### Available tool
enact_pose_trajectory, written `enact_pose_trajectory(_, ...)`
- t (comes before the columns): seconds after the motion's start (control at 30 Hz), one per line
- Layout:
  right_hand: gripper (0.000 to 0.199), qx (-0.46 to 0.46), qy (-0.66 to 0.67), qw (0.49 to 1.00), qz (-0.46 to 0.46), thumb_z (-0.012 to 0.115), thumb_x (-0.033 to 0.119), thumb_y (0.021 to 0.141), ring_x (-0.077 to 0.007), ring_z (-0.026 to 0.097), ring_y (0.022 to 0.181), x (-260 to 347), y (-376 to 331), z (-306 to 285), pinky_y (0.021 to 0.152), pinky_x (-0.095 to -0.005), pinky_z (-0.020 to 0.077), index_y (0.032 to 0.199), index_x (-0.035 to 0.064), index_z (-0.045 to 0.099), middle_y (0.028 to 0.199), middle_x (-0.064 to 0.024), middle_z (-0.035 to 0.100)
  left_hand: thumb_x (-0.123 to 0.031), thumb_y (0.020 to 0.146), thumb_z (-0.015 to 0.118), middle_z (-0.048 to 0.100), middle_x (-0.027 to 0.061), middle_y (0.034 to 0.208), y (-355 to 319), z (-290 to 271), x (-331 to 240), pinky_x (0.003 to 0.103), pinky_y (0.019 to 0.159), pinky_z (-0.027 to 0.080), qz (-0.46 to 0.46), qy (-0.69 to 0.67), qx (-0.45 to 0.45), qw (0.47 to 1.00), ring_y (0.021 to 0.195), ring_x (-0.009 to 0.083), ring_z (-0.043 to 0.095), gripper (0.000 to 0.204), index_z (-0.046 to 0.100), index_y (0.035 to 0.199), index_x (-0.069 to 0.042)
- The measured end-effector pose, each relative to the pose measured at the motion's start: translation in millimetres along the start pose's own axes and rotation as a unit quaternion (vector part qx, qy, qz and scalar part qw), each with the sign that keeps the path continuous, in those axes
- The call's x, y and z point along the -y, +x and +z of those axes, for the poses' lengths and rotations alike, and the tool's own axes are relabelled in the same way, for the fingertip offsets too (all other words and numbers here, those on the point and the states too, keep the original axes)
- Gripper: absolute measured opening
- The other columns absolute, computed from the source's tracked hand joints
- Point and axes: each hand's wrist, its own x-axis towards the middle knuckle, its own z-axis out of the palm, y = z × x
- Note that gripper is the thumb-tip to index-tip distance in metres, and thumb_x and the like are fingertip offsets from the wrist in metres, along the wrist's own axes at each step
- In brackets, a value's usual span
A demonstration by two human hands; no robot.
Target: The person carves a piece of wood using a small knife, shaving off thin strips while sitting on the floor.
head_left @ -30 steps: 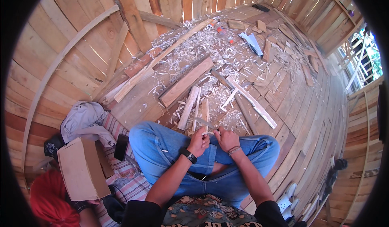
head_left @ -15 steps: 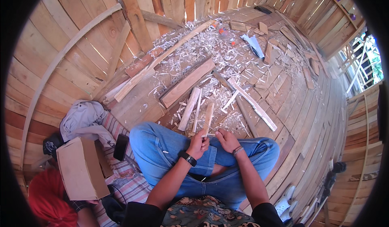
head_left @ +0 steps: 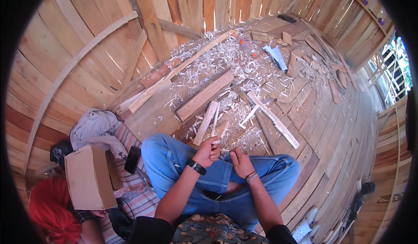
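Observation:
In front of my crossed legs, my left hand (head_left: 208,151) is closed around a short pale wood stick (head_left: 222,130). The stick points away from me, and its far end shows beyond my fingers. Close by on the right, my right hand (head_left: 240,162) is closed with the thumb on top. A thin small thing shows between the two hands, but its kind is too small to tell. Just beyond the left hand lie a whitish split piece of wood (head_left: 205,123) and a thin slat (head_left: 215,118).
A thick wood block (head_left: 205,97) and crossed wood strips (head_left: 278,124) lie ahead among wood shavings (head_left: 204,63). On my left are a cardboard box (head_left: 89,178), a phone (head_left: 132,159) and a person in a red head covering (head_left: 52,211). White clogs (head_left: 304,226) stand at lower right.
The view has tilted slightly, so the floor things sit lower in it. The stick's far end has come nearer to me, and both hands have shifted slightly.

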Motion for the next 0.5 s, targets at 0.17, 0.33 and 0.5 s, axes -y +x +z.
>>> enact_pose_trajectory(0.17, 0.03, -0.065, -0.03, 0.997, -0.001, 0.045, 0.03, 0.099, -0.0496, 0.056, 0.08, -5.3, 3.5, 4.9, 0.069, -0.0531, 0.0428, 0.093, 0.0007, 0.05, 0.076, -0.0263, 0.059, -0.045, 0.096, 0.043, 0.036, -0.0023, 0.048, 6.2, 12.6, 0.7, 0.026, 0.039, 0.023, 0.055, 0.094, -0.066, 0.992, 0.039, 0.0103, 0.031, 0.043, 0.039, 0.065, -0.016)
enact_pose_trajectory(0.33, 0.032, -0.082, -0.002, 0.996, 0.027, 0.044, 0.031, 0.099, -0.0499, 0.056, 0.083, 1.1, 10.8, 14.0, 0.072, -0.0542, 0.0422, 0.092, 0.0003, 0.052, 0.081, -0.0279, 0.06, -0.043, 0.1, 0.033, 0.054, 0.0116, 0.067, 33.5, 3.5, 27.3, 0.038, 0.057, 0.043, 0.446, 0.576, -0.355, 0.586, 0.059, 0.0253, 0.054, 0.042, 0.048, 0.09, -0.005)
enact_pose_trajectory(0.5, 0.033, -0.117, 0.019, 0.992, 0.043, 0.044, 0.031, 0.099, -0.05, 0.057, 0.082, -6.2, 15.2, 12.0, 0.071, -0.0542, 0.0428, 0.092, -0.0005, 0.052, 0.081, -0.0293, 0.06, -0.009, 0.093, 0.055, 0.058, 0.0165, 0.088, 6.8, 36.7, 14.7, 0.044, 0.07, 0.048, 0.5, 0.562, -0.243, 0.612, 0.083, 0.0325, 0.061, 0.02, 0.051, 0.109, 0.002)
